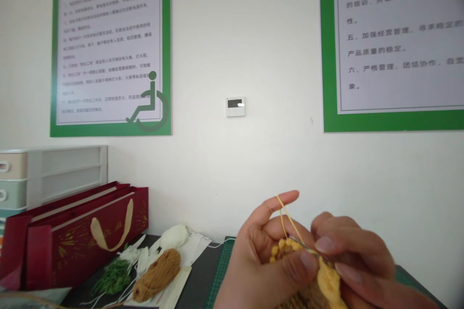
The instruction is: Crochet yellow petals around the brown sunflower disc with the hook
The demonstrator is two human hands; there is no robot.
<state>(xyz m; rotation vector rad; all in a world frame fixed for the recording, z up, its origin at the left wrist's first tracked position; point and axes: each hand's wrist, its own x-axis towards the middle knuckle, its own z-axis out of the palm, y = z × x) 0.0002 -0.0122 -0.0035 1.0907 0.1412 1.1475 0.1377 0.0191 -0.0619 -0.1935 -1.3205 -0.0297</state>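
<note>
**Bobbled and Taut**

I am raising my left hand with its index finger lifted, and a thin strand of smooth yellow yarn is running taut over that finger. The same hand is grasping a thick, bumpy crocheted piece against my palm under my thumb. Its edge is knobbled with round yellow bobbles, and brown ribbed rows are showing lower down (they are partly cut off by the bottom of the view). My right hand is curling around a slim steel crochet hook and pinching it, with the tip lost among the stitches.

Just beyond my hands, a green gridded cutting mat is lying on a dark tabletop. A soft ochre yarn ball and a cream yarn ball are resting near a tangle of green yarn. Behind them, a glossy dark red gift bag with a cream ribbon handle is leaning beside pale plastic drawers, below green-framed posters on the white wall.
</note>
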